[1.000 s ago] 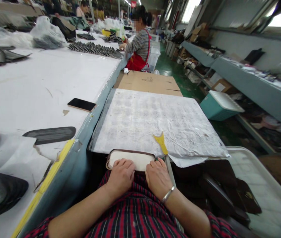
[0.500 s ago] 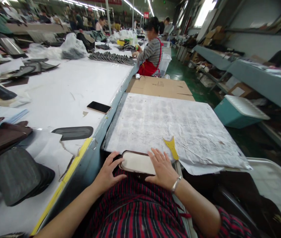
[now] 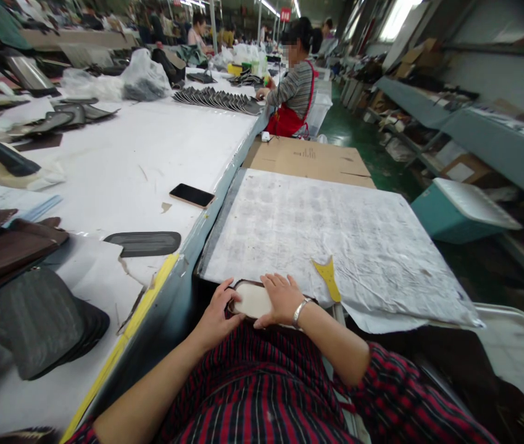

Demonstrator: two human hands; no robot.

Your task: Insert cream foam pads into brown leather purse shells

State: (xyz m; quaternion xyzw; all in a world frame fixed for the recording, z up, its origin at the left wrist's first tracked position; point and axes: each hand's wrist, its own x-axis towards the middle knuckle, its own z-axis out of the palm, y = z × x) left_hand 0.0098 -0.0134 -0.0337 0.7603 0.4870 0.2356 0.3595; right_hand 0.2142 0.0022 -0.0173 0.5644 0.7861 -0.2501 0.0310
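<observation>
An elongated cream panel (image 3: pixel 252 298) with rounded ends and a dark brown rim is at my lap, by the near edge of the white-covered board. My left hand (image 3: pixel 220 313) grips its left end, fingers bent over the rim and thumb at the near side. Across its right half lies my right hand (image 3: pixel 284 302), fingers stretched toward the far rim and thumb along the near side. That hand hides the panel's right end. A yellow forked piece (image 3: pixel 328 279) rests on the board (image 3: pixel 299 216), just beyond my right hand.
On the white table (image 3: pixel 118 166) at left are a phone (image 3: pixel 192 195), a dark grey oval piece (image 3: pixel 144 243), a stack of dark grey pieces (image 3: pixel 42 324) and brown leather pieces (image 3: pixel 16 250). A co-worker (image 3: pixel 292 80) sits farther back. A teal bin (image 3: pixel 460 209) stands right.
My right hand has slid left over the panel and covers more of it. The fingers of my left hand have curled more around the left end. The view has shifted slightly.
</observation>
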